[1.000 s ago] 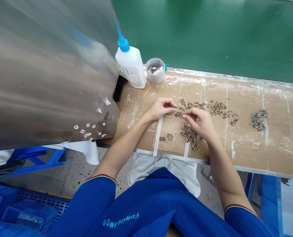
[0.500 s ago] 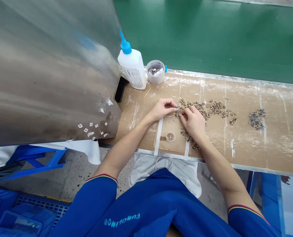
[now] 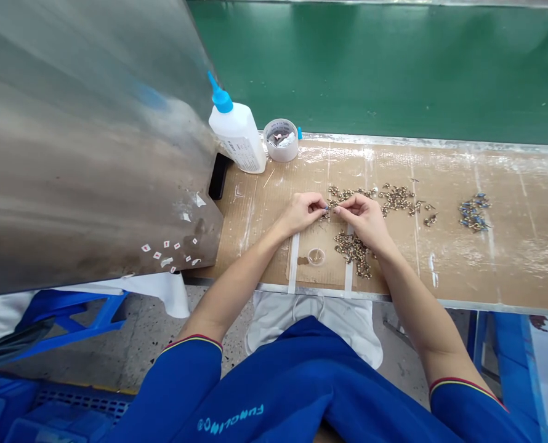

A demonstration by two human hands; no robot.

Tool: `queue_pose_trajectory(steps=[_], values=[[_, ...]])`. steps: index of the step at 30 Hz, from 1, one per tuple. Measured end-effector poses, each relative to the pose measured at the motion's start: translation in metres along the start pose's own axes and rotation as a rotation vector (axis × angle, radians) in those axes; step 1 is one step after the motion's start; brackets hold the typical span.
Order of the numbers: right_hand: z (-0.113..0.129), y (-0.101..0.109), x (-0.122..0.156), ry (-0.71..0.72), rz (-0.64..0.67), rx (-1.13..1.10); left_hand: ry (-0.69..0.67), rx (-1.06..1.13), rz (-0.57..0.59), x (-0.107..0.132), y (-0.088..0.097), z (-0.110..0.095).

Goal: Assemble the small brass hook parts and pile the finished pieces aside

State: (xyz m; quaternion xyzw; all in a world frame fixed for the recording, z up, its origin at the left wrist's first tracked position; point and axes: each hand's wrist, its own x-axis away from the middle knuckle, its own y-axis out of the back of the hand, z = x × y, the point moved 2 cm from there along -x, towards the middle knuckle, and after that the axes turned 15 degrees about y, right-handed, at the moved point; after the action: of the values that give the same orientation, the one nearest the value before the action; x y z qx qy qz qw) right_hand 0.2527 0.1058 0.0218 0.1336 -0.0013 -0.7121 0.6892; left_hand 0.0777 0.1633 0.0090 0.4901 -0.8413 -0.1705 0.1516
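My left hand [image 3: 304,211] and my right hand [image 3: 365,218] meet fingertip to fingertip over the cardboard-covered bench [image 3: 440,258]. Both pinch something tiny between thumb and forefinger; the left one shows a speck of blue. Loose small brass parts [image 3: 396,200] lie scattered just beyond my fingers. A second heap of brass parts [image 3: 353,251] sits under my right wrist. A small clear round dish [image 3: 316,256] lies near the bench's front edge, between two white tape strips.
A white glue bottle with a blue nozzle [image 3: 237,134] and a roll of tape [image 3: 281,139] stand at the back left. A pile of blue-tipped parts [image 3: 473,212] lies to the right. A large metal panel [image 3: 89,135] fills the left. A green belt [image 3: 385,67] runs behind.
My right hand has drawn left and up from the brass scatter until its fingertips meet those of my left hand. The camera view has shifted slightly.
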Motion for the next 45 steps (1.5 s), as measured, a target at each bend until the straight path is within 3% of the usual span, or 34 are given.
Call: queue_pose_trajectory(steps=[16,25,38,45], values=[[-0.010,-0.009,0.002,-0.016,-0.071,-0.071,-0.019,-0.074,-0.013,0.000,-0.004,-0.001],[-0.009,-0.010,0.003,0.008,-0.022,0.003,-0.020,-0.112,-0.001,0.000,-0.003,-0.001],[-0.010,-0.005,0.001,0.089,0.157,0.136,-0.065,-0.264,0.048,0.002,-0.006,-0.001],[-0.011,-0.012,0.005,0.109,0.100,0.155,0.015,-0.211,0.034,0.005,-0.007,-0.001]])
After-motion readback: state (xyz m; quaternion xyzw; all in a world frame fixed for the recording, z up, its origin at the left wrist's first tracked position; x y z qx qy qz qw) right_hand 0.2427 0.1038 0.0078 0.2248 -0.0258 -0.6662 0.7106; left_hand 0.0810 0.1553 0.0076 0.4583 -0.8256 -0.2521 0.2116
